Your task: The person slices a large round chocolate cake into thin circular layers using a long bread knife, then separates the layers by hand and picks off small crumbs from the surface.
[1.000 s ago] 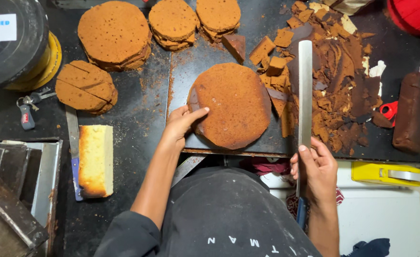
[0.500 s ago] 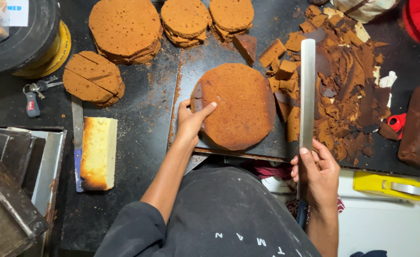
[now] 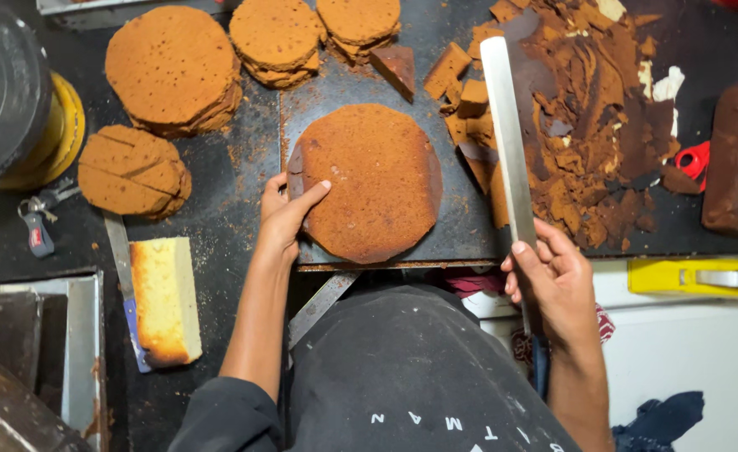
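Observation:
A round brown cake layer [image 3: 373,180] lies flat on a dark metal tray [image 3: 461,238] in front of me. My left hand [image 3: 287,213] rests on the cake's left edge, fingers spread over the rim. My right hand [image 3: 553,285] grips the handle of a long flat knife [image 3: 507,134], whose blade lies on the tray to the right of the cake, pointing away from me.
Stacks of round cake layers [image 3: 172,67] sit at the back, a sliced round [image 3: 134,167] at left. A yellow cake block [image 3: 164,297] lies on a second knife. Brown trimmings [image 3: 586,125] pile up at right, near a dark loaf [image 3: 737,159] and a yellow tool [image 3: 691,276].
My left hand has slid along the cake's left edge and the cake has turned slightly. The right hand and knife stay in about the same place.

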